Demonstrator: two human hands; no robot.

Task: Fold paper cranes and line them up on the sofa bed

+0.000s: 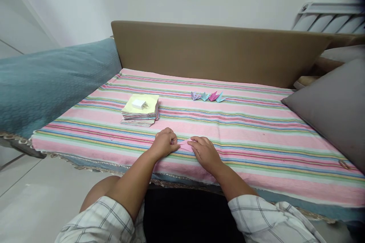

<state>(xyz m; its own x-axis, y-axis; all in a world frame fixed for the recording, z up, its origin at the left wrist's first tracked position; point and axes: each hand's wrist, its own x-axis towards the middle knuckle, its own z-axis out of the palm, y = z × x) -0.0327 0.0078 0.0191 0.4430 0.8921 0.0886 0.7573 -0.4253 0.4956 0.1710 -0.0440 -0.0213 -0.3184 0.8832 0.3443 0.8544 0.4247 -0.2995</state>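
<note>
A small folded pink paper (pixel 186 145) lies low over the striped cloth, between my two hands. My left hand (pixel 165 143) pinches its left tip between thumb and fingers. From the other side, my right hand (pixel 205 152) grips the paper's right end with closed fingers. Beyond my left hand stands a stack of square papers (pixel 139 115), yellow on top, with a white plug adapter (pixel 138 104) resting on it. Farther back, several folded paper cranes (pixel 213 96) in purple, teal, pink and light blue sit in a row.
The striped cloth (pixel 245 129) covers the sofa seat. A brown backrest (pixel 211 51) rises behind it. At the left is a blue covered armrest (pixel 57 79), at the right a grey cushion (pixel 330 110). A small brown object (pixel 344 164) lies near the right front.
</note>
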